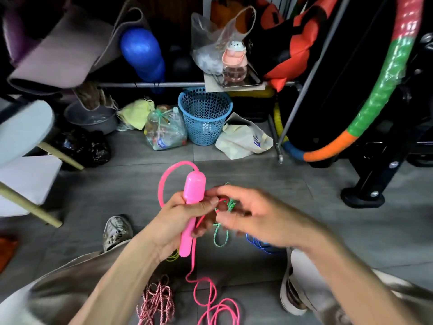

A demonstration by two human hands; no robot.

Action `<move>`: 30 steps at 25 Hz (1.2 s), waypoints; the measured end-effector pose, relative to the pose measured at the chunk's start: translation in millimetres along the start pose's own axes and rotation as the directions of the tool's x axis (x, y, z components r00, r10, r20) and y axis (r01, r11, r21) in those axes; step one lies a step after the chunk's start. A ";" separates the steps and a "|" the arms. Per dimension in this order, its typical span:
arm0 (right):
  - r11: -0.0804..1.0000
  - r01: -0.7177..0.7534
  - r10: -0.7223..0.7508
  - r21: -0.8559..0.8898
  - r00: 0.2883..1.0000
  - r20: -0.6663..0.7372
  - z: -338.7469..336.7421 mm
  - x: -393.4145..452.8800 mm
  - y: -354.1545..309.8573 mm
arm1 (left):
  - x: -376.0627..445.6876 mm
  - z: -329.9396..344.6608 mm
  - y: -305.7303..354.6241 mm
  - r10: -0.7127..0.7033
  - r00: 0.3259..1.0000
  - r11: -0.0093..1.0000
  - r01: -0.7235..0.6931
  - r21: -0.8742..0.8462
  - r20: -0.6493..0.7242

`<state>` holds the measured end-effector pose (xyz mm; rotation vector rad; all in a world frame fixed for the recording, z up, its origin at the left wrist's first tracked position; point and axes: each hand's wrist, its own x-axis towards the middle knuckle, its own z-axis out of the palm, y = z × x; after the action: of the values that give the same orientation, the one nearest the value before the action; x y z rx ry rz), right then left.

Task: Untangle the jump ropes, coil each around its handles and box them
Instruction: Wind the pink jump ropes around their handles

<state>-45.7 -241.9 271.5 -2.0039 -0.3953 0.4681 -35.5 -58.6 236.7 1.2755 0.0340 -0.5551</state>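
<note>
Both forearms reach out from the bottom of the view. Left hand point(180, 221) has its fingers curled round the pink handle point(191, 207), held upright. Right hand point(255, 219), at three o'clock from it, pinches the green cord point(230, 205) at a knot with the pink cord point(206, 299), which trails to the floor point(328, 207) at six o'clock. Cords look light, soft and limp; I think the best hold is just beside the knot.

Blue mesh basket point(204, 116) on grey floor, bag of plastic bottles point(165, 130) beside it, striped hoop point(375, 95) at right
</note>
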 end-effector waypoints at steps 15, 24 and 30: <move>0.857 -0.260 0.028 -0.444 0.885 -0.465 -39.9 -4.7 18.4 | -4.1 -9.6 7.3 0.003 0.999 0.985 -0.009 0.173 0.037; 0.968 -0.143 0.066 -0.206 0.938 -0.342 -45.7 1.1 13.6 | -1.3 -11.9 8.8 -0.025 0.996 0.972 0.005 0.235 0.082; 0.668 -0.611 0.005 -0.425 0.574 -0.819 -91.9 -12.5 34.8 | -0.3 -21.8 10.2 0.006 1.000 0.956 -0.006 0.293 0.004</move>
<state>-9.5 -333.5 281.6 -2.7878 0.4777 -0.4497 -25.6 -36.8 239.1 1.5630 -0.0567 -0.5709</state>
